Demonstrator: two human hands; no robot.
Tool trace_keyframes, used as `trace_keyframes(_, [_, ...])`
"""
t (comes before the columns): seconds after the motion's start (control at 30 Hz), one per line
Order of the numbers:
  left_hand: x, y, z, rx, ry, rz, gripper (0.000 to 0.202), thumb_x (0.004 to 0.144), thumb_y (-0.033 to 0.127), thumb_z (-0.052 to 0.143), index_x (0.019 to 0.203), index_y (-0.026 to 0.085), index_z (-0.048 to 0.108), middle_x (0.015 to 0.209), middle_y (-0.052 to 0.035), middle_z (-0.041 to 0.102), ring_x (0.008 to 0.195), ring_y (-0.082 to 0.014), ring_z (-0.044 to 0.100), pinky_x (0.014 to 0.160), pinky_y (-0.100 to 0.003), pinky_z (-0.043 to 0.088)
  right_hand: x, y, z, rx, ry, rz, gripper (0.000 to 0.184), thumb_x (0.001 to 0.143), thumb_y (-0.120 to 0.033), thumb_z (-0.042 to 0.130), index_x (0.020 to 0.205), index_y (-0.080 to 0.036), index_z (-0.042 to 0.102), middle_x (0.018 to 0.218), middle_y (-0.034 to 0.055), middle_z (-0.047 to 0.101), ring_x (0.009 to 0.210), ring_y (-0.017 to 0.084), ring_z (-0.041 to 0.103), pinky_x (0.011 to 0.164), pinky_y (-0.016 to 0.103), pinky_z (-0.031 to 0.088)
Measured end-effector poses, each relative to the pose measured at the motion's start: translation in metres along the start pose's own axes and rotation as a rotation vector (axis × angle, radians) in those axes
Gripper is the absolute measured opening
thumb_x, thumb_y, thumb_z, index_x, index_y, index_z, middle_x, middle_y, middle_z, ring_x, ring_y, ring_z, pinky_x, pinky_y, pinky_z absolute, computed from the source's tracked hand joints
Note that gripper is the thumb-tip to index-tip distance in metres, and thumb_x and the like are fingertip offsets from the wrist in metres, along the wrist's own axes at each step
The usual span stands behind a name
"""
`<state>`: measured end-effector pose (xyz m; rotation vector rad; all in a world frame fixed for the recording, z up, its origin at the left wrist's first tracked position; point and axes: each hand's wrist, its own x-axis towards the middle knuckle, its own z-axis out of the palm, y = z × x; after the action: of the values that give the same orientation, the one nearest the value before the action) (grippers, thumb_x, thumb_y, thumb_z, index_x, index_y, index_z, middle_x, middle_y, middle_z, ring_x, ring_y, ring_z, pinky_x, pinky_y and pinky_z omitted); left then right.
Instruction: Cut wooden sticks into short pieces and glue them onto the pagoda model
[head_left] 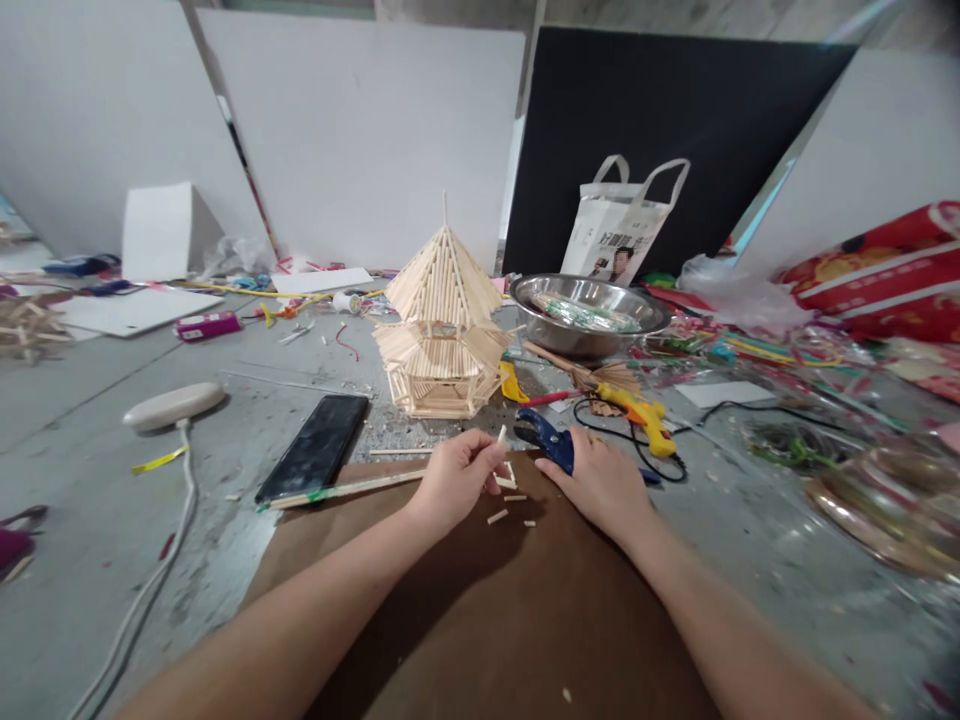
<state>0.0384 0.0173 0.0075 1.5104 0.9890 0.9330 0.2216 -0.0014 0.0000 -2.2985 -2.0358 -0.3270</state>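
Observation:
Between the thumb and fingers of my left hand [457,480] a short wooden stick [502,436] stands up. My right hand [604,480] is closed over a pair of blue cutting pliers [550,440], whose jaws point left toward that stick. Several short cut stick pieces [497,517] lie on the brown board [480,620] below my hands. Beyond them stands a pavilion model [442,320] built of wooden sticks, with a pointed roof. A bundle of long sticks [360,488] with green at its end lies left of my left hand, partly hidden behind it.
A black phone [315,448] and a white corded device [176,404] lie left. At right are a yellow glue gun [641,418] with a black cord, a steel bowl [592,345] and a white bag [615,235]. Upright boards [360,130] stand behind; scraps litter the floor.

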Motion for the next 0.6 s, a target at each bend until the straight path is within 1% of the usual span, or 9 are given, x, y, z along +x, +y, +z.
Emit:
trace_keyframes(0.07, [0.001, -0.002, -0.001, 0.006, 0.018, -0.005, 0.03, 0.075, 0.042, 0.044, 0.067, 0.014, 0.051, 0.056, 0.0006, 0.058, 0.044, -0.0069, 0.05, 0.044, -0.017, 0.037, 0.001, 0.0, 0.002, 0.011, 0.019, -0.035, 0.055, 0.075, -0.055, 0.033, 0.106, -0.011, 0.048, 0.095, 0.0154, 0.058, 0.089, 0.027, 0.053, 0.074, 0.036, 0.035])
trace_keyframes(0.13, [0.002, -0.003, -0.002, 0.035, 0.037, -0.002, 0.03, 0.075, 0.043, 0.043, 0.067, 0.015, 0.052, 0.055, 0.0009, 0.057, 0.045, -0.0078, 0.051, 0.044, -0.018, 0.038, 0.004, 0.004, -0.001, 0.059, 0.035, -0.061, 0.052, 0.078, -0.051, 0.029, 0.107, -0.012, 0.049, 0.102, 0.0147, 0.056, 0.094, 0.026, 0.051, 0.078, 0.035, 0.034])
trace_keyframes(0.2, [0.002, -0.003, -0.003, 0.088, 0.058, 0.021, 0.03, 0.076, 0.042, 0.042, 0.067, 0.015, 0.052, 0.054, 0.0011, 0.056, 0.046, -0.0086, 0.051, 0.046, -0.019, 0.038, 0.011, 0.014, -0.006, 0.11, 0.05, -0.038, 0.049, 0.081, -0.046, 0.025, 0.107, -0.014, 0.051, 0.106, 0.0126, 0.056, 0.097, 0.023, 0.051, 0.079, 0.033, 0.035])
trace_keyframes(0.23, [0.002, -0.004, -0.004, 0.117, 0.067, 0.035, 0.03, 0.076, 0.042, 0.042, 0.067, 0.016, 0.052, 0.054, 0.0013, 0.056, 0.046, -0.0088, 0.051, 0.046, -0.019, 0.038, 0.016, 0.022, -0.008, 0.116, 0.065, 0.013, 0.048, 0.082, -0.045, 0.024, 0.106, -0.014, 0.052, 0.106, 0.0124, 0.056, 0.096, 0.023, 0.051, 0.078, 0.032, 0.036])
trace_keyframes(0.33, [0.003, -0.005, -0.006, 0.189, 0.084, 0.065, 0.028, 0.077, 0.04, 0.04, 0.067, 0.016, 0.052, 0.052, 0.0018, 0.055, 0.045, -0.009, 0.049, 0.047, -0.019, 0.037, 0.032, 0.055, -0.011, 0.033, 0.056, 0.214, 0.049, 0.08, -0.045, 0.026, 0.099, -0.012, 0.056, 0.089, 0.0148, 0.062, 0.085, 0.026, 0.056, 0.071, 0.034, 0.039])
trace_keyframes(0.4, [0.004, -0.006, -0.007, 0.227, 0.089, 0.072, 0.028, 0.077, 0.039, 0.039, 0.068, 0.017, 0.053, 0.05, 0.0022, 0.054, 0.044, -0.0093, 0.049, 0.047, -0.02, 0.037, 0.042, 0.08, -0.006, -0.039, 0.018, 0.354, 0.048, 0.076, -0.046, 0.032, 0.096, -0.01, 0.058, 0.085, 0.0175, 0.062, 0.082, 0.028, 0.057, 0.066, 0.035, 0.04])
trace_keyframes(0.47, [0.005, -0.008, -0.008, 0.252, 0.093, 0.073, 0.028, 0.078, 0.039, 0.038, 0.069, 0.017, 0.053, 0.05, 0.0025, 0.053, 0.045, -0.0096, 0.049, 0.047, -0.02, 0.036, 0.05, 0.102, 0.004, 0.055, -0.079, 0.438, 0.044, 0.071, -0.047, 0.039, 0.092, -0.015, 0.06, 0.081, 0.0153, 0.063, 0.075, 0.027, 0.059, 0.059, 0.035, 0.041])
trace_keyframes(0.53, [0.006, -0.011, -0.009, 0.275, 0.101, 0.071, 0.029, 0.078, 0.04, 0.036, 0.069, 0.017, 0.052, 0.05, 0.0026, 0.052, 0.045, -0.0096, 0.05, 0.047, -0.02, 0.035, 0.057, 0.117, 0.012, 0.112, -0.093, 0.413, 0.034, 0.067, -0.044, 0.046, 0.078, -0.017, 0.063, 0.065, 0.0101, 0.063, 0.061, 0.024, 0.059, 0.051, 0.032, 0.041])
trace_keyframes(0.6, [0.008, -0.012, -0.011, 0.323, 0.126, 0.088, 0.029, 0.079, 0.039, 0.035, 0.069, 0.017, 0.051, 0.051, 0.0026, 0.051, 0.046, -0.0095, 0.049, 0.048, -0.02, 0.035, 0.061, 0.126, 0.017, 0.169, -0.045, 0.361, 0.025, 0.062, -0.039, 0.051, 0.063, -0.016, 0.062, 0.05, 0.0075, 0.058, 0.05, 0.023, 0.057, 0.043, 0.03, 0.039])
